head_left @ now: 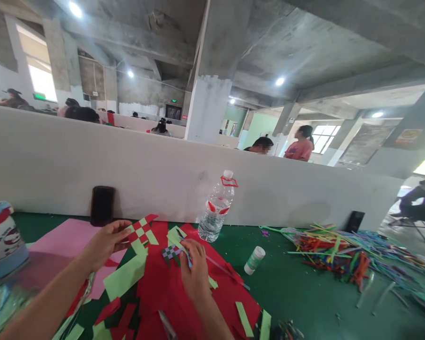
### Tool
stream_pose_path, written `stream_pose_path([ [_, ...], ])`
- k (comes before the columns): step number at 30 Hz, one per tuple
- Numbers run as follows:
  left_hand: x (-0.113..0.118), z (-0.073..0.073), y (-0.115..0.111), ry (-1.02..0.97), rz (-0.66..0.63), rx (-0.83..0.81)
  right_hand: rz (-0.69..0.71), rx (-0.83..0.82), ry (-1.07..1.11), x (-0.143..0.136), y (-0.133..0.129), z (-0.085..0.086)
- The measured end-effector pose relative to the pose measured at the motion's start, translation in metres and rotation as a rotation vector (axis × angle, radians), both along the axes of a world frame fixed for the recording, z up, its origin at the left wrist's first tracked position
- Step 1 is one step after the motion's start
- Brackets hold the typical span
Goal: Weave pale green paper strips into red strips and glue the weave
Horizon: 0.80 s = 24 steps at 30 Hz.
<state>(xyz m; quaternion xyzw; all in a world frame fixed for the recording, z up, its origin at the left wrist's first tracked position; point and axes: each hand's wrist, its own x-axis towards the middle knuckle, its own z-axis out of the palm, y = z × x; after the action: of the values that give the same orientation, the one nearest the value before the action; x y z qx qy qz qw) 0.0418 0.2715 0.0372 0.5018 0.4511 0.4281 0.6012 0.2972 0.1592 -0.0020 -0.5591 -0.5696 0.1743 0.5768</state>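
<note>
My left hand [115, 236] pinches a woven red and light-green paper checkerboard [140, 230] by its left side, with loose strip ends sticking out. My right hand [195, 264] is closed around a slim tool [180, 234] with a dark pointed tip and a light-blue part by the fingers; its exact kind is partly hidden. Just left of that hand lies a small purple and dark-green woven paper piece [170, 253]. Under both hands spreads red paper [163, 293]. A sheet of light-green paper [125, 278] lies below my left hand. Metal blades [167, 326] show at the bottom edge.
A water bottle [217, 208] stands against the white partition [145, 165], with a glue stick [254, 260] nearer. Pink paper [56, 250], a phone [102, 205] and a blue-white bucket [3, 241] are left. Colourful pipe cleaners [340, 255] pile up right. People sit beyond the partition.
</note>
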Motion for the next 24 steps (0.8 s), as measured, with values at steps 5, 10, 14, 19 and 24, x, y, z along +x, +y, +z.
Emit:
stream_pose_path([
  [5, -0.015, 0.002, -0.062, -0.111, 0.045, -0.072, 0.218, -0.228, 0.342, -0.046, -0.016, 0.002],
  [10, -0.020, -0.009, -0.106, -0.179, 0.090, -0.154, 0.395, -0.500, 0.963, -0.105, -0.044, -0.005],
  [14, -0.024, -0.020, -0.130, -0.228, 0.077, -0.202, 0.426, -0.482, 1.123, -0.130, -0.058, -0.006],
  [19, -0.030, -0.035, -0.142, -0.248, 0.141, -0.263, 0.426, -0.497, 1.005, -0.136, -0.061, -0.016],
  [24, -0.030, -0.048, -0.142, -0.260, 0.269, -0.277, 0.344, -0.543, 0.914, -0.133, -0.059, -0.035],
])
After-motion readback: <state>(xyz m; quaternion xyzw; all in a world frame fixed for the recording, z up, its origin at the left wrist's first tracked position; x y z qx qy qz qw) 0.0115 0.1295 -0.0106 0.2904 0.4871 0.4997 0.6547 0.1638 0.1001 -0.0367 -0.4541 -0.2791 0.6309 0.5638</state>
